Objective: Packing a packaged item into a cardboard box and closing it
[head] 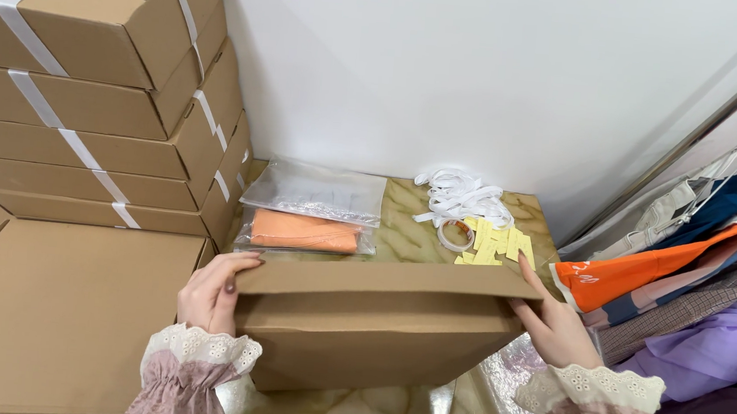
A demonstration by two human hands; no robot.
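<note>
A flat brown cardboard box rests on the marbled table right in front of me. My left hand grips its left end, fingers curled over the top edge. My right hand holds its right end, thumb along the top corner. Both wrists wear pink sleeves with lace cuffs. Behind the box lie an orange item in a clear bag and an empty-looking clear plastic bag.
Several brown boxes tied with white ribbon are stacked at the left, above a large flat box. White ribbon, a tape roll and yellow slips lie at the back right. Clothes hang at the right.
</note>
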